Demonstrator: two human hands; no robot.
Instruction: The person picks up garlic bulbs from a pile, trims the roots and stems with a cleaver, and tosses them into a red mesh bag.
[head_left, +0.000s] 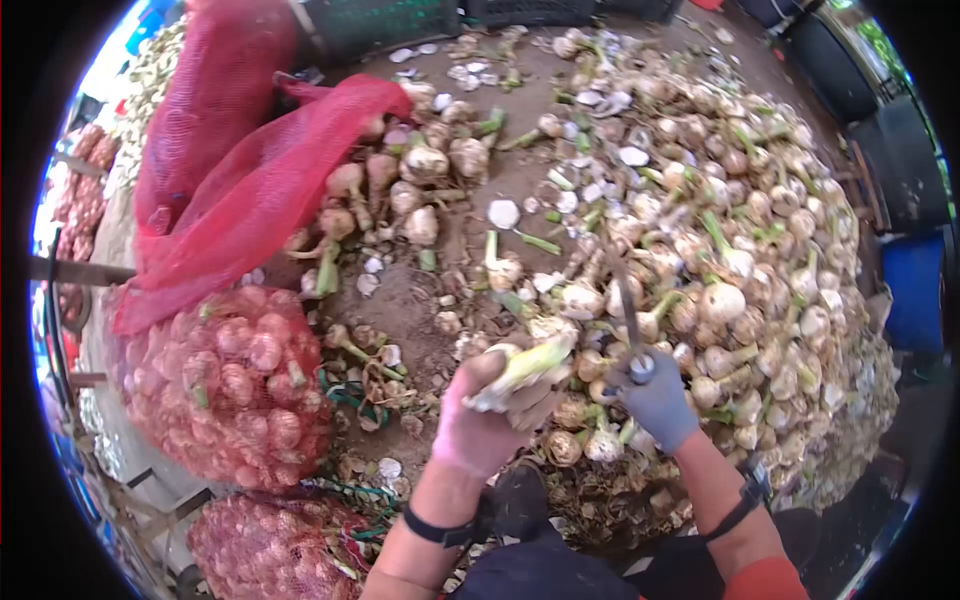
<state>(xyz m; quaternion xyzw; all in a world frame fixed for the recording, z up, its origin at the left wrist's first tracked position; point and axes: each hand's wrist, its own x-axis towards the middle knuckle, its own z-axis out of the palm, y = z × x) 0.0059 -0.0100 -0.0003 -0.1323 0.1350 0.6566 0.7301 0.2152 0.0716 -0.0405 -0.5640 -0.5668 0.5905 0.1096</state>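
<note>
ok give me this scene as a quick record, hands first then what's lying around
left hand: left hand holding a bulb with a pale green stem
right hand: right hand gripping a knife, blade pointing away from the person
right side: large heap of bulbs, many with stems
left side: two filled red net sacks, one nearer the person; loose red netting beyond
ground: bare soil with scattered trimmings
far right: dark tubs, blue container

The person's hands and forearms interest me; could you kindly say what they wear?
A grey-blue glove seems to cover the right hand; whether the left hand is gloved is unclear. Each forearm has a dark band, and an orange-red sleeve shows on the right.
</note>
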